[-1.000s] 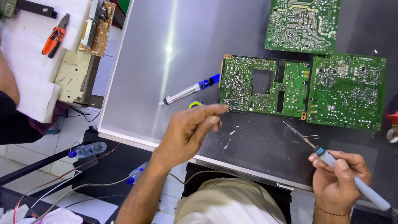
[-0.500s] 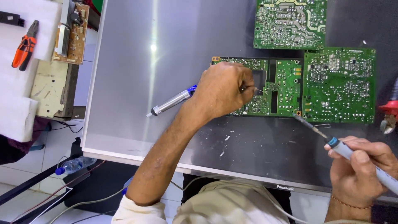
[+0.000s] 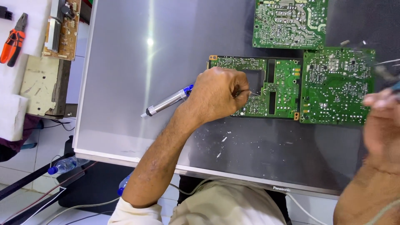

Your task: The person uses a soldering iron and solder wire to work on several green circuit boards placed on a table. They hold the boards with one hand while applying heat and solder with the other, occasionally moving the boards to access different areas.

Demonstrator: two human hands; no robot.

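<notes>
My left hand point(image 3: 218, 93) is closed over the left part of a green circuit board point(image 3: 283, 79) with rectangular cut-outs, pinching a thin solder wire point(image 3: 254, 93) that points right onto the board. Behind the hand, a silver and blue desoldering pump point(image 3: 166, 102) lies on the grey panel. At the right edge, my blurred right hand point(image 3: 381, 121) grips a soldering iron point(image 3: 385, 71), whose tip hovers over a second green board point(image 3: 337, 83). Motion blur hides the iron's detail.
A third green board point(image 3: 289, 23) lies at the top. All three rest on a large flat grey screen panel point(image 3: 125, 62). Left of the panel are orange-handled pliers point(image 3: 12, 39) and a brown board point(image 3: 62, 25). A water bottle point(image 3: 64, 165) lies on the floor.
My left hand moved from the panel's near edge up onto the middle board and closed on the wire. My right hand lifted the iron up and to the right.
</notes>
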